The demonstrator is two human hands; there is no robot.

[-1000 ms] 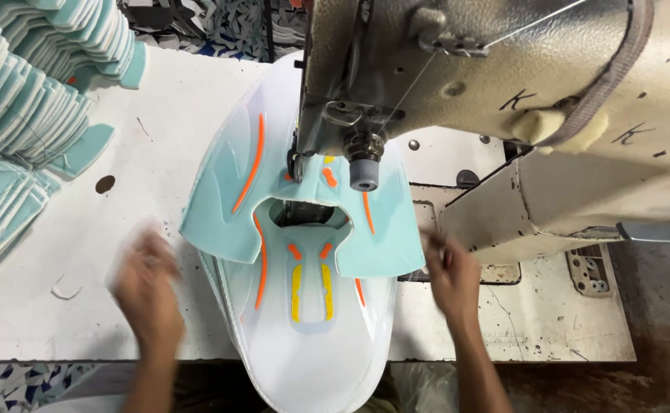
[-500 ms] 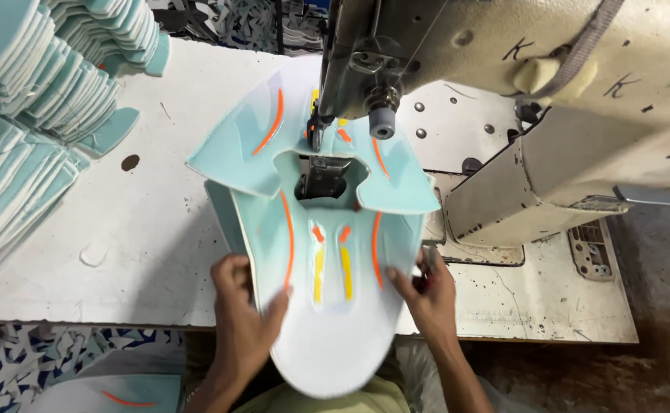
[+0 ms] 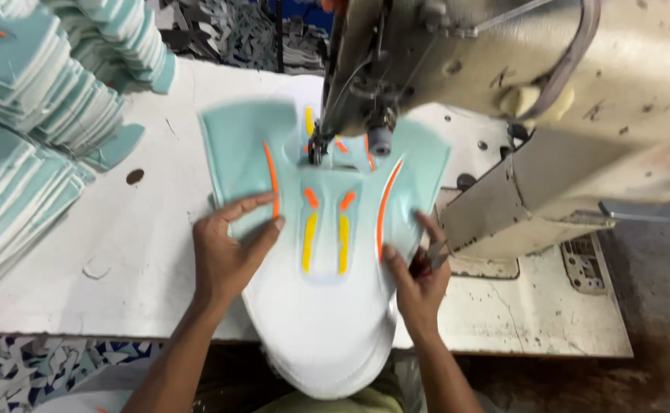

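Under the needle | left hand [image 3: 226, 252] fingers spread flat on shoe upper [image 3: 327, 229] | right hand [image 3: 419, 277] pinching its edge

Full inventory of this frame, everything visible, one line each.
Flat mint-green and white shoe upper piece with orange and yellow stripes: one, lying on the table under the machine's needle.
Beige industrial sewing machine: one, upper right, its head over the piece.
White worktable: one, scuffed, spans the frame.
Stacks of mint-green cut pieces: several, left edge and top left of the table.
Small metal snips: one, by the right hand's fingers; the grip is unclear.
Patterned blue and white floor: lower left, below the table edge.
Left hand: pressed flat on the piece's left side.
Right hand: on the piece's right edge.
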